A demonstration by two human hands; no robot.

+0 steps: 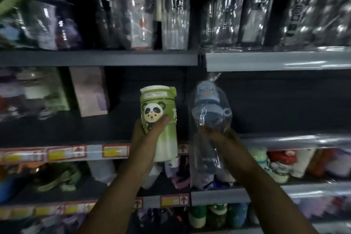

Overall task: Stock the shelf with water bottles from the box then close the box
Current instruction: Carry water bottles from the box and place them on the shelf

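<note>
The left hand (150, 135) is gripping the green bottle (161, 104) at its middle; the right hand (218, 136) is clasping the wrapped blue bottle (208, 106). Both are standing upright, side by side, with the bare shelf (114, 125) bay lying straight ahead, just beyond them.

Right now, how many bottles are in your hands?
2. A green panda bottle in the left hand, and a blue plastic-wrapped bottle in the right hand; none seem hidden.
</note>
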